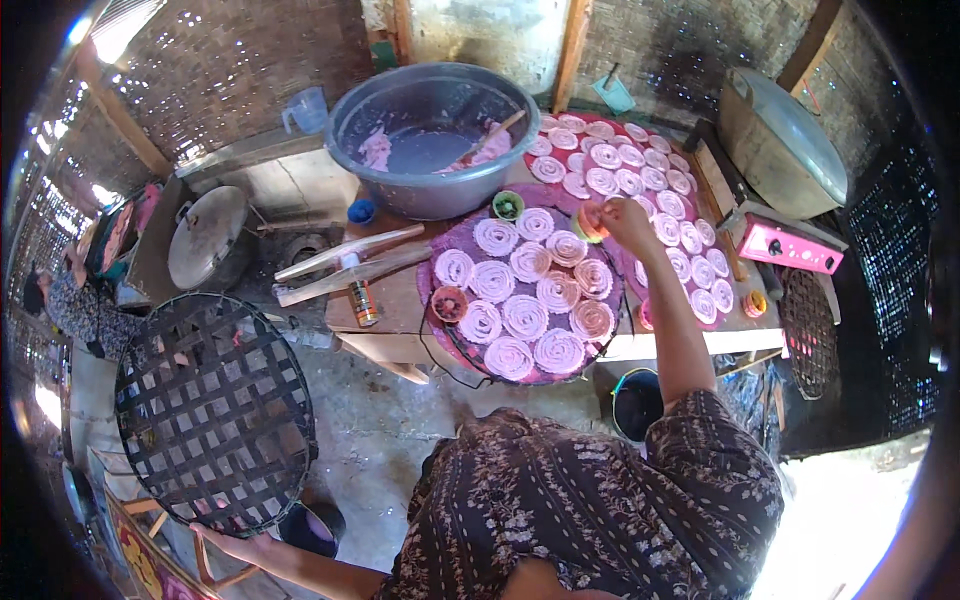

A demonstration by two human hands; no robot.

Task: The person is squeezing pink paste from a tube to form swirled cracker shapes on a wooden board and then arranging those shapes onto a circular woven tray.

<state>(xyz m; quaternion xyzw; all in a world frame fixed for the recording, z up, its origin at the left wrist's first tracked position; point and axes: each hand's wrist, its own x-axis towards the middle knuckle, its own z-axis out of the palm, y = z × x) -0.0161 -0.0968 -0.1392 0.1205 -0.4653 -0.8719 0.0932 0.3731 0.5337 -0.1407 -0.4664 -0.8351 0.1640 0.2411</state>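
Down at the lower left, my left hand (240,542) grips the lower rim of a dark, round, open-weave tray (215,410), held tilted up beside the table. Over the table, my right hand (630,225) is closed at a small yellow-green cup (590,228) with something orange in it; the fingertips partly hide its edge. Just below that cup lies a round mat (470,235) covered with several pale pink dough spirals (525,316); a few at its right side look more orange. A small cup with dark red contents (449,304) sits at the mat's left edge.
Behind the mat stands a big grey basin (430,185) with pink dough and a wooden stick. More spirals cover a red sheet (565,160) at the back right. A bottle (360,290), wooden slats (350,265), lidded pots (785,140) and a pink stove (790,245) surround the table.
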